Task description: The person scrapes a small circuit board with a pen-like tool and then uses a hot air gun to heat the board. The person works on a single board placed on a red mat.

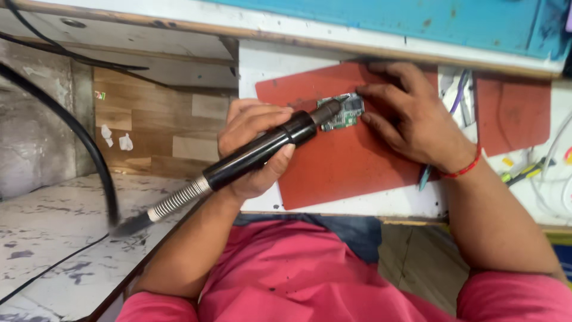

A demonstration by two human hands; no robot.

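Red silicone covered the middle of the white workbench [262, 59]: a work mat [339, 161] lay flat there, and on its upper part sat a small green circuit board [344, 112]. The left hand [253, 149] was wrapped closed around a black handpiece [262, 152], fingers curled over the barrel and the thumb tucked beneath it, so the tool ran slantwise from lower left to upper right. Its metal nozzle [329, 111] rested over the left edge of the circuit board; whether it actually touched the board could not be told. At the handpiece's rear end a coiled steel spring sleeve [179, 200] led into a thick black hose [71, 128], which curved up and away across the left side of the view. The right hand [411, 116] lay palm down on the mat, its fingers bent and pressed together against the right edge of the board, pinning it in place. A red thread band [468, 168] circled that wrist. A thin bluish tool [424, 176] poked out from under the right hand onto the mat's lower edge. To the right, a second red mat [512, 113] lay on the bench, with loose wires [545, 164] beside it. Along the far edge ran a blue panel [417, 18]. Below, the person's pink shirt [310, 280] filled the bottom of the view.
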